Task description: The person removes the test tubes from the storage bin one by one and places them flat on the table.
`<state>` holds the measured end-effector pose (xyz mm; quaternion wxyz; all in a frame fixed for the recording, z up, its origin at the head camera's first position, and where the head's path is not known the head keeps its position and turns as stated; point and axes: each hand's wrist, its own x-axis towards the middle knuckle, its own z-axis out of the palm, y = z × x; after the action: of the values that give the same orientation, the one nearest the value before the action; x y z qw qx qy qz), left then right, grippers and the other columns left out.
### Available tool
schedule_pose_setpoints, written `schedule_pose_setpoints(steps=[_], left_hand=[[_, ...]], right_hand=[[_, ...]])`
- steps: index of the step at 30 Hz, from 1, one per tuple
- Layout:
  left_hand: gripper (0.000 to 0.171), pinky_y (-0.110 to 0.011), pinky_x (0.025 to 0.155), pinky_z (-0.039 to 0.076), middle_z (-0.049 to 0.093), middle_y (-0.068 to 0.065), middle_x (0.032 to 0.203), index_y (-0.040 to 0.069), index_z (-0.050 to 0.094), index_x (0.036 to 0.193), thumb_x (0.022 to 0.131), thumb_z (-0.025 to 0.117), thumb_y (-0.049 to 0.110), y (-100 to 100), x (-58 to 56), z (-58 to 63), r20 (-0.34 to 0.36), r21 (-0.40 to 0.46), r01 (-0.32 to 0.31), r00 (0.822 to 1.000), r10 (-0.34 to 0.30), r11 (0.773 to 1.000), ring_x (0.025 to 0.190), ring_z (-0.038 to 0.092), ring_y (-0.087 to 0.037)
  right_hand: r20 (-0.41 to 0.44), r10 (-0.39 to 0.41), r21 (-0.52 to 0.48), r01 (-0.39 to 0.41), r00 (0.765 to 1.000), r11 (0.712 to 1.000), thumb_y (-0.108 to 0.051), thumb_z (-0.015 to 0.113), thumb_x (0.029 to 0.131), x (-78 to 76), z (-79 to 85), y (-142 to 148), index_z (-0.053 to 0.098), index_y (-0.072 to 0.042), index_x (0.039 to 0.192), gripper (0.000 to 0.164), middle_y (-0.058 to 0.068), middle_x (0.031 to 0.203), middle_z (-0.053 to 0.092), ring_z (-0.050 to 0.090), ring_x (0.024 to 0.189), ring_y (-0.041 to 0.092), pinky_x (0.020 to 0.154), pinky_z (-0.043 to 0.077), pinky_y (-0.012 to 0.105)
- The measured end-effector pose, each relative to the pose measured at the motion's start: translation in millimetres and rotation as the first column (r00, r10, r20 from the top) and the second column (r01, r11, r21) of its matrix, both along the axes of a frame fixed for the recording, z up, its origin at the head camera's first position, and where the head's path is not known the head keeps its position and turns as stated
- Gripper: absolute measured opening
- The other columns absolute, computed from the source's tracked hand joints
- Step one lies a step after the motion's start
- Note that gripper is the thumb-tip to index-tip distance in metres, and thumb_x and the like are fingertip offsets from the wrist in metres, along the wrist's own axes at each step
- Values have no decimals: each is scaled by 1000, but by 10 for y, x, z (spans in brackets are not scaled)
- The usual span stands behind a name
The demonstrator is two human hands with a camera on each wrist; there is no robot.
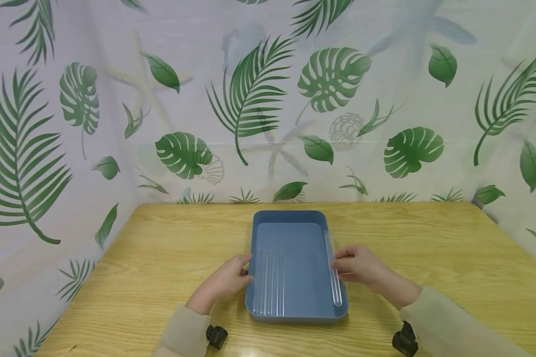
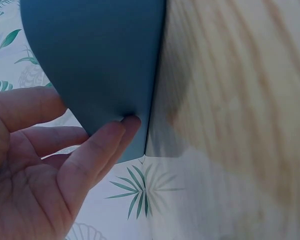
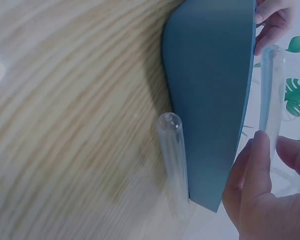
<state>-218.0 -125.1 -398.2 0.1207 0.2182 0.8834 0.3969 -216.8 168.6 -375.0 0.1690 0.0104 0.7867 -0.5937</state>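
Observation:
My right hand [image 1: 359,267] pinches a clear test tube [image 3: 270,90] between thumb and fingers, over the right wall of a blue tray [image 1: 305,297]. A second clear tube [image 3: 175,160] lies on the table against that wall's outer side in the right wrist view. Several more clear tubes [image 1: 270,287] lie side by side, lengthwise, in the tray's left half. At the opposite wall is my left hand [image 1: 225,277], with thumb and index at the rim. Other fingertips [image 2: 132,131] of it rest on the tray's outer side.
The tray stands on a wood-grain table [image 1: 169,248]. A leaf-patterned cloth [image 1: 268,124] hangs behind the table and along its sides. Black wrist cameras [image 1: 216,337] are strapped over pale sleeves [image 1: 183,329].

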Motion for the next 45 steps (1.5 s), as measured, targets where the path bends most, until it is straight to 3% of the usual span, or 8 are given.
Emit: schedule_pose_setpoints(steps=[17,45], left_hand=[[50,-40,82,46,30,-32,131,-17,28,130,87,49,-1,-8,5,-1,3,-10,-5,1000,5,1000,106,48,-41],[50,-39,81,47,31,-34,129,-18,27,129,87,50,-3,-3,-1,-6,-1,4,-3,1000,3,1000,104,48,-41]], right_hand=[[5,-5,3,5,1000,1000,-3,54,84,-5,-32,202,41,19,110,37,7,82,57,56,69,11,64,51,26],[5,4,126,-5,1000,992,-5,53,87,-20,-140,442,38,22,114,41,17,94,54,57,74,13,67,52,30]])
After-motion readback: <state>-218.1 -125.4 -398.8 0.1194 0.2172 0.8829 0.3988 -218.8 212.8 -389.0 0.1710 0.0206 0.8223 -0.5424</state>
